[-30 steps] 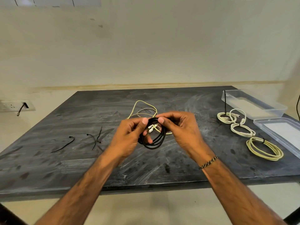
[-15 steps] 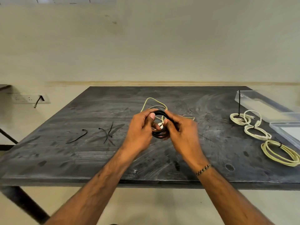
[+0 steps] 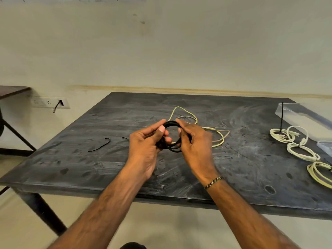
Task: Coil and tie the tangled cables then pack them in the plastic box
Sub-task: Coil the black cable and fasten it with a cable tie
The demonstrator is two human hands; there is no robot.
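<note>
Here, in the head view, both hands hold the black coil [image 3: 170, 139] above the table [image 3: 233, 168], well left of the box [image 3: 303, 121]. The left hand [image 3: 147, 142] grips its left side, and the right hand [image 3: 195, 141] curls round its right side, likely to keep the loops stacked for tying. Loose cables [image 3: 210, 130] lie just behind the coil; tied coils [image 3: 298, 144] sit beside the box, and ties [image 3: 100, 145] lie left of the coil. Compared with half a second ago, the coil is opened wider, its ring plainer between the thumbs.
</note>
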